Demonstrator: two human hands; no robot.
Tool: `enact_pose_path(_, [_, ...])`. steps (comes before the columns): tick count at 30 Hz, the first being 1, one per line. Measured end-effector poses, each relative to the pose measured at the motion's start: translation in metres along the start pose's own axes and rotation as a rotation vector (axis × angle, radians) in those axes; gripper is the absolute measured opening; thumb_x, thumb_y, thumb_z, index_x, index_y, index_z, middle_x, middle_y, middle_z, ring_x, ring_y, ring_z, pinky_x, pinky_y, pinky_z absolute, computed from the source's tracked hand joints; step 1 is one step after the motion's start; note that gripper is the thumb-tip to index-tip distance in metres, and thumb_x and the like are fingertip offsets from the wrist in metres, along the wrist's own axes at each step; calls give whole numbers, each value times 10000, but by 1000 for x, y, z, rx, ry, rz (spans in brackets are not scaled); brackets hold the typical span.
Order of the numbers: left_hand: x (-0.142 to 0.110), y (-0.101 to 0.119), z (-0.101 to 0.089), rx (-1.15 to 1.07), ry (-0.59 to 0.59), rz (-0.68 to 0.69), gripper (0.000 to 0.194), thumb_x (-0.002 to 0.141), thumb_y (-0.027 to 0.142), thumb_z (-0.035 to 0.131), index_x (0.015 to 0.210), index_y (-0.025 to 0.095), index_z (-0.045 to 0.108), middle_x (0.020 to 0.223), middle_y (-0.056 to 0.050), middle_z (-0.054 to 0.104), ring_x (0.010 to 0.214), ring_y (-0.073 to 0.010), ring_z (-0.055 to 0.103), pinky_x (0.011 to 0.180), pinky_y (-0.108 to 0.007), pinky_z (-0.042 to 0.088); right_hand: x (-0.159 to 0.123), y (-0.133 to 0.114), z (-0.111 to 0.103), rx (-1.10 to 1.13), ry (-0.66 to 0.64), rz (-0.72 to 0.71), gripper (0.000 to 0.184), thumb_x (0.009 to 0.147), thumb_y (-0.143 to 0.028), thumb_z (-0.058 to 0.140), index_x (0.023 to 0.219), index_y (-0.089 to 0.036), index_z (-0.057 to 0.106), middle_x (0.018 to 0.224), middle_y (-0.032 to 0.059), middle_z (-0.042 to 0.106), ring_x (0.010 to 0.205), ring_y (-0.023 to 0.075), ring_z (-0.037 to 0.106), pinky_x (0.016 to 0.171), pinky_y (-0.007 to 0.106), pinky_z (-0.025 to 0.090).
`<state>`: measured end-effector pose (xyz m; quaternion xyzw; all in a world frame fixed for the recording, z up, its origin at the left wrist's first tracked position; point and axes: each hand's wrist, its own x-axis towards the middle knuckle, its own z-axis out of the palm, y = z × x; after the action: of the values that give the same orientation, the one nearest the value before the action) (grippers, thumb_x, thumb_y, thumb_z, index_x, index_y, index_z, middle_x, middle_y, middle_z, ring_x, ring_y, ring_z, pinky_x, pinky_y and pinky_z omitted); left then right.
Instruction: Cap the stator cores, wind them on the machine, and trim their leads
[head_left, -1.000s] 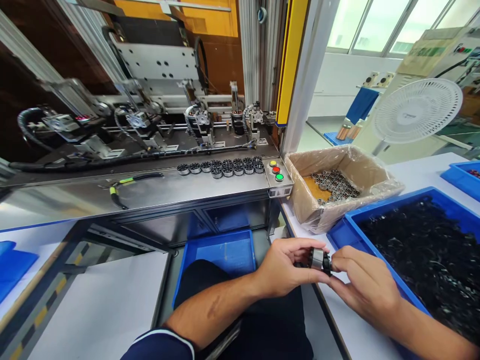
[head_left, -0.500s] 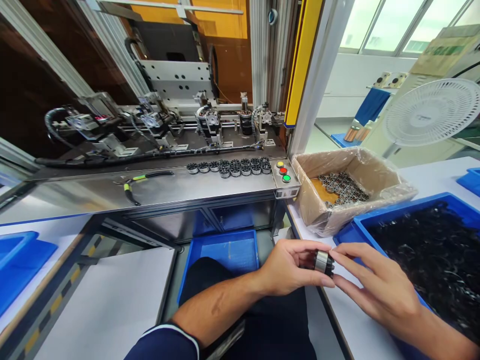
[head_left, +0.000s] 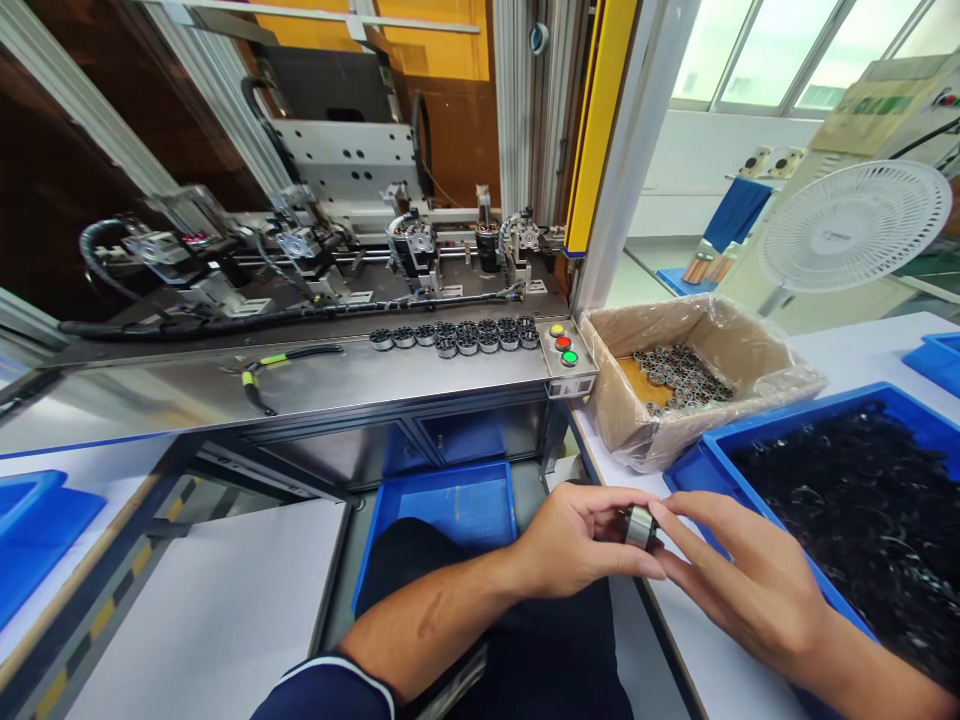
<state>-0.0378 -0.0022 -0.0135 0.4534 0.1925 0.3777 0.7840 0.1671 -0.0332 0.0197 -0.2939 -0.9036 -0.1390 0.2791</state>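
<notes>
Between my two hands is a small motor stator (head_left: 640,527), a silvery steel ring with black plastic at its ends. My left hand (head_left: 574,538) grips it from the left, fingers over the top and thumb below. The fingertips of my right hand (head_left: 750,572) press on its right side, covering that end. Both hands are closed around the part, above the edge of the white table. Similar stators (head_left: 466,336) stand in rows on the steel ledge of the machine.
A plastic-lined carton (head_left: 626,425) holds many stators. Beside it, a blue bin (head_left: 716,462) contains black plastic parts. Yellow-and-black pliers (head_left: 250,378) lie on the ledge, left of a button box (head_left: 571,386). A blue tray (head_left: 450,500) sits below, and a white fan (head_left: 855,225) stands right.
The stator's black toothed right end, visible before, is now mostly covered by my right fingers, which have moved slightly left against it. The view has shifted a little.
</notes>
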Motion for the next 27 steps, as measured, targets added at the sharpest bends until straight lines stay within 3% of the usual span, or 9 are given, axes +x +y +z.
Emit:
enact_pose_path(4, [-4, -2, -1, 202, -38, 128, 571, 767, 320, 794, 1280, 122, 642, 976, -70, 726, 827, -145, 667, 814, -272, 549, 0, 3, 0, 54, -14, 35, 513, 896, -114, 641, 1389, -138, 499, 1110, 146, 627, 1076, 221, 619, 852, 332, 574])
enact_pose_path(7, [-9, 4, -1, 383, -80, 199, 617, 897, 319, 640, 1455, 121, 468, 1186, -145, 698, 980, -202, 680, 882, -312, 538, 5, 9, -2, 184, -4, 155, 491, 913, -242, 658, 1379, -177, 514, 1192, 144, 588, 1102, 215, 602, 888, 341, 570])
enact_pose_path(10, [-14, 15, 3, 553, -161, 219, 593, 948, 287, 543, 1498, 123, 394, 1328, -189, 638, 1157, -253, 649, 973, -350, 514, 10, 16, -3, 257, 39, 269, 485, 925, -343, 645, 1367, -185, 526, 1205, 138, 609, 1109, 216, 617, 908, 344, 572])
enact_pose_path(14, [-10, 19, 3, 708, -172, 230, 564, 970, 280, 493, 1503, 142, 373, 1354, -167, 632, 1133, -229, 675, 982, -329, 524, 12, 26, -8, 317, -12, 298, 425, 925, -346, 645, 1321, -213, 568, 1137, 100, 688, 1037, 207, 674, 867, 331, 594])
enact_pose_path(17, [12, -6, -4, 855, -176, 325, 579, 982, 281, 459, 1524, 141, 314, 1480, -179, 521, 1322, -248, 559, 1109, -384, 455, 10, 38, -21, 308, -90, 350, 412, 905, -362, 674, 1284, -218, 600, 1194, 96, 682, 1090, 218, 662, 936, 361, 575])
enact_pose_path(19, [34, -37, -11, 1073, -199, 359, 599, 981, 244, 428, 1540, 115, 255, 1583, -208, 362, 1478, -272, 359, 1205, -457, 335, 8, 46, -31, 247, -39, 428, 401, 889, -353, 697, 1262, -228, 617, 1192, 91, 674, 1065, 217, 661, 932, 369, 572])
enact_pose_path(21, [53, -72, -18, 1310, -318, 264, 582, 982, 195, 397, 1532, 83, 245, 1609, -241, 278, 1519, -291, 259, 1223, -504, 284, 8, 52, -36, 200, 45, 494, 368, 886, -326, 701, 1236, -236, 631, 1136, 81, 682, 982, 200, 667, 862, 347, 587])
enact_pose_path(24, [73, -112, -22, 1368, -399, 201, 622, 926, 308, 585, 1458, 57, 385, 1536, -298, 378, 1471, -378, 340, 1187, -558, 315, 7, 56, -33, 182, 98, 500, 329, 897, -303, 683, 1214, -227, 634, 1100, 74, 683, 935, 191, 667, 813, 334, 591])
enact_pose_path(27, [81, -125, -18, 1378, -372, 168, 572, 894, 346, 642, 1368, 56, 505, 1433, -301, 506, 1373, -399, 473, 1130, -548, 385, -2, 58, -22, 125, 91, 439, 332, 908, -327, 664, 1218, -214, 628, 1132, 77, 684, 977, 214, 679, 870, 372, 588])
